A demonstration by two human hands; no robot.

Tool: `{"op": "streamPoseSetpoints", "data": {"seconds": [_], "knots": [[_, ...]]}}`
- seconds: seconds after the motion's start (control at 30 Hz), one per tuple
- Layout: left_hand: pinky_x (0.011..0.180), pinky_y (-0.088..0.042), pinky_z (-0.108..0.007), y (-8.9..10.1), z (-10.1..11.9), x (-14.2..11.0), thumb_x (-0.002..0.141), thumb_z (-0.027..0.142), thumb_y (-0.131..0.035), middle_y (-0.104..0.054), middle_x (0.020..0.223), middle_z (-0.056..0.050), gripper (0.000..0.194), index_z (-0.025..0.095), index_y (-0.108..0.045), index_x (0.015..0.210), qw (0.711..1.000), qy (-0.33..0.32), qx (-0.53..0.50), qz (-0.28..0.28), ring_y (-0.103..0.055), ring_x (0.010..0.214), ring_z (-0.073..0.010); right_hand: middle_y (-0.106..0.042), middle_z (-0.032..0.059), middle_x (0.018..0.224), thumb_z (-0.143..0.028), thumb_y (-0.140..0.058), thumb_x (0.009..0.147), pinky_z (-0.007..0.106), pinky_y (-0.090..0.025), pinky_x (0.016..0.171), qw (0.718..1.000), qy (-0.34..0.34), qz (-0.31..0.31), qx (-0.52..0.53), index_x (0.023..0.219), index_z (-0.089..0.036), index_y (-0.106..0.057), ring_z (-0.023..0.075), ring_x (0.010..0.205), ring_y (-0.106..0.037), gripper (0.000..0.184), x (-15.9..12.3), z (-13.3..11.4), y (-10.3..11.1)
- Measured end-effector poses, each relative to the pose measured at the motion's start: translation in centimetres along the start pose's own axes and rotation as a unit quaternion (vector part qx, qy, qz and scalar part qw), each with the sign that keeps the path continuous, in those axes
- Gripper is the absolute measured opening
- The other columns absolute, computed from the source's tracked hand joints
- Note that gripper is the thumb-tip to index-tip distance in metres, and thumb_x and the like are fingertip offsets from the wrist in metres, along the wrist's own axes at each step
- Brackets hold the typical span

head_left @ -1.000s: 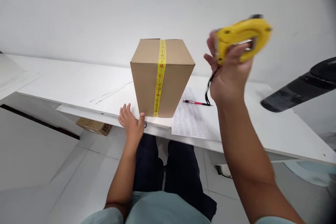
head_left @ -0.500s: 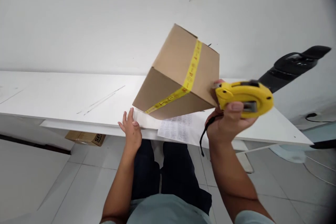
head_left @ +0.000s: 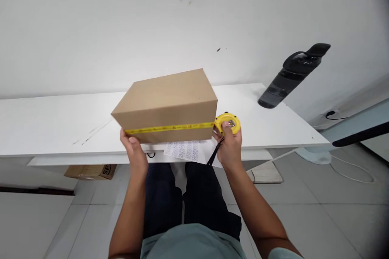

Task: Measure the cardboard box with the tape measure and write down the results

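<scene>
at far left, beneath the white desk [head_left: 39, 127], a small carton [head_left: 91, 172] with dark lettering sits near the floor; above it, a few dark scratches [head_left: 92, 132] run across the desktop; next comes the left hand [head_left: 136, 158], half open and curved round the lower left corner of the cardboard box [head_left: 167, 101], its thumb against the near face and its fingers hooked round the corner's edge; a dark ring [head_left: 151, 155] shows just right of that hand, at the desk's front; the box is held at a tilt above the front part of the desk, between the two hands, with a strip of yellow tape [head_left: 170, 128] running along its near face — whether its hidden underside touches the desktop, i cannot tell; below it, a sheet of paper [head_left: 184, 151] covered in writing lies at the desk's front edge; a black strap [head_left: 214, 153] hangs by the right hand [head_left: 230, 145], which is closed round a yellow tape measure [head_left: 233, 117], thumb across its face — the measure sits right beside the box's lower right corner; farther right, a dark bottle [head_left: 288, 79] stands toward the back of the desktop; beyond it, a black plug [head_left: 330, 113] shows low on the wall [head_left: 249, 16].
</scene>
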State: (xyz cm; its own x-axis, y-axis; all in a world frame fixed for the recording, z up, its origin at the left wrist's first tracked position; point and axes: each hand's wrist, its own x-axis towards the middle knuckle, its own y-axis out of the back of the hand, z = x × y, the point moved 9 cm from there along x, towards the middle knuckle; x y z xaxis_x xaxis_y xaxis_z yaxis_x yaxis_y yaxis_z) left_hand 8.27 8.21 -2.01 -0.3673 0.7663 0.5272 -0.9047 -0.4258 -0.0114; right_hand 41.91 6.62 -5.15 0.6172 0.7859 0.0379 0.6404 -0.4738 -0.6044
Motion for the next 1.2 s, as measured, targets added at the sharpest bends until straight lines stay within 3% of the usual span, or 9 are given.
{"op": "streamPoseSetpoints", "data": {"seconds": [0.2, 0.37, 0.43, 0.6, 0.7, 0.77, 0.87, 1.0, 1.2], "knots": [[0.125, -0.028, -0.04, 5.2, 1.6, -3.5, 0.096, 0.073, -0.042, -0.04, 0.157, -0.019, 0.082, 0.017, -0.032, 0.155, 0.989, -0.086, 0.105, 0.057, -0.038, 0.149, -0.0264, -0.071, 0.0002, 0.1, -0.052, -0.085, 0.071, 0.037, -0.065, 0.08, 0.981, -0.135, -0.085, -0.113, 0.107, -0.023, -0.057, 0.0162, 0.079, -0.072, 0.054, -1.2, 5.2, 0.1], [0.122, -0.032, -0.043, 9.1, 2.0, -3.5, 0.096, 0.071, -0.043, -0.045, 0.15, -0.019, 0.08, 0.016, -0.035, 0.153, 0.971, -0.117, 0.161, 0.131, -0.044, 0.142, -0.0269, -0.066, -0.0001, 0.101, -0.053, -0.076, 0.08, 0.038, -0.059, 0.084, 0.939, -0.12, -0.227, -0.227, 0.116, -0.024, -0.053, 0.0183, 0.087, -0.068, 0.052, -2.8, 6.8, -3.5], [0.121, -0.033, -0.044, 10.4, 1.9, -3.0, 0.095, 0.072, -0.044, -0.046, 0.149, -0.018, 0.079, 0.016, -0.037, 0.151, 0.967, -0.111, 0.168, 0.155, -0.044, 0.14, -0.0269, -0.066, -0.0003, 0.097, -0.054, -0.071, 0.083, 0.037, -0.055, 0.08, 0.902, -0.109, -0.288, -0.304, 0.115, -0.025, -0.052, 0.0193, 0.087, -0.065, 0.047, -3.2, 7.0, -5.0], [0.119, -0.034, -0.046, 11.8, 0.1, -2.0, 0.096, 0.071, -0.044, -0.048, 0.144, -0.017, 0.073, 0.016, -0.044, 0.143, 0.967, -0.074, 0.166, 0.179, -0.046, 0.135, -0.0268, -0.063, -0.0025, 0.082, -0.056, -0.064, 0.087, 0.031, -0.042, 0.063, 0.771, -0.083, -0.411, -0.479, 0.108, -0.026, -0.052, 0.0197, 0.073, -0.059, 0.039, -3.5, 6.8, -6.7], [0.118, -0.035, -0.047, 11.2, -1.3, -1.7, 0.093, 0.073, -0.047, -0.051, 0.138, -0.015, 0.071, 0.018, -0.046, 0.138, 0.971, -0.062, 0.156, 0.168, -0.049, 0.131, -0.0269, -0.063, -0.0017, 0.08, -0.057, -0.06, 0.089, 0.031, -0.039, 0.061, 0.735, -0.05, -0.427, -0.524, 0.112, -0.026, -0.052, 0.0206, 0.069, -0.058, 0.04, -2.7, 6.1, -6.6], [0.118, -0.035, -0.046, 10.3, -1.9, -1.5, 0.092, 0.075, -0.048, -0.051, 0.137, -0.015, 0.072, 0.019, -0.046, 0.138, 0.976, -0.068, 0.145, 0.15, -0.049, 0.13, -0.027, -0.066, 0.0011, 0.083, -0.055, -0.059, 0.09, 0.032, -0.041, 0.064, 0.736, -0.01, -0.407, -0.541, 0.111, -0.024, -0.055, 0.0223, 0.074, -0.06, 0.037, -1.4, 5.3, -6.1], [0.118, -0.036, -0.045, 9.1, -2.4, -1.0, 0.093, 0.074, -0.046, -0.05, 0.138, -0.016, 0.072, 0.018, -0.044, 0.139, 0.982, -0.091, 0.12, 0.114, -0.049, 0.132, -0.0271, -0.069, 0.0057, 0.094, -0.053, -0.06, 0.089, 0.035, -0.044, 0.073, 0.757, 0.034, -0.33, -0.563, 0.112, -0.023, -0.058, 0.0258, 0.087, -0.063, 0.038, 1.4, 3.8, -4.2], [0.117, -0.037, -0.044, 8.5, -3.6, -0.6, 0.093, 0.071, -0.05, -0.051, 0.138, -0.016, 0.069, 0.019, -0.044, 0.137, 0.986, -0.094, 0.103, 0.086, -0.051, 0.133, -0.0266, -0.068, 0.0052, 0.093, -0.061, -0.061, 0.087, 0.036, -0.045, 0.071, 0.792, -0.004, -0.229, -0.566, 0.115, -0.022, -0.058, 0.0254, 0.084, -0.062, 0.048, 5.3, 3.3, 0.1], [0.111, -0.046, -0.044, 6.5, -4.1, -1.4, 0.092, 0.065, -0.058, -0.056, 0.137, -0.016, 0.063, 0.021, -0.046, 0.134, 0.995, -0.05, 0.072, 0.037, -0.055, 0.131, -0.0256, -0.067, 0.0034, 0.097, -0.061, -0.071, 0.081, 0.037, -0.049, 0.078, 0.843, 0.001, -0.251, -0.476, 0.112, -0.022, -0.063, 0.023, 0.089, -0.061, 0.05, 8.0, 3.3, 1.1]]}}
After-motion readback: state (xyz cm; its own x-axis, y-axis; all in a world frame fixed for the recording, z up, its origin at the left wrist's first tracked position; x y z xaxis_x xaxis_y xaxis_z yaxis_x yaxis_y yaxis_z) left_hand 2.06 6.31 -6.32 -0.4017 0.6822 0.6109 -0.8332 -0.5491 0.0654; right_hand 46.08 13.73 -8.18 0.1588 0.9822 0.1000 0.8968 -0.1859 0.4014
